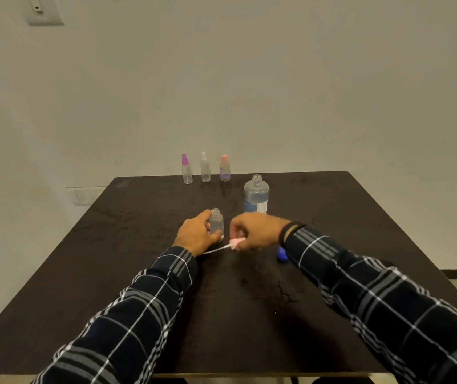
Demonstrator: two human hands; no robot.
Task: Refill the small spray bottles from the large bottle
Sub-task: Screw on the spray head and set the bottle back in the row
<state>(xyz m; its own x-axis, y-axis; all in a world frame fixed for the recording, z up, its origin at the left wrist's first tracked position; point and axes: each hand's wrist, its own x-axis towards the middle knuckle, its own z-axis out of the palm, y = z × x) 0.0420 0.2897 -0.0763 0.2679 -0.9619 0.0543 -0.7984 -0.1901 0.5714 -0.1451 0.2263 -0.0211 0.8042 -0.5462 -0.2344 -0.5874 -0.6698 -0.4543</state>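
Two hands share the work at mid-surface. Your left hand (198, 235) wraps its fingers (214, 236) around the open small bottle (216, 223), holding it upright on the dark surface (138, 273), most likely so it cannot tip while its neck is bare. Just beside it, your right hand (255, 230) pinches the pink spray head (237, 242) in narrow fingers; its thin dip tube (216, 249) trails low toward your left wrist, so the head looks held aside to keep the mouth clear for pouring. Behind your right wrist lies a blue cap (281, 254), seemingly the large bottle's. Just beyond your right fingers stands the large bottle (256, 195), uncapped and within easy reach. Farther off, well apart from both hands, three capped spray bottles (205, 169) wait in a row at the far edge.
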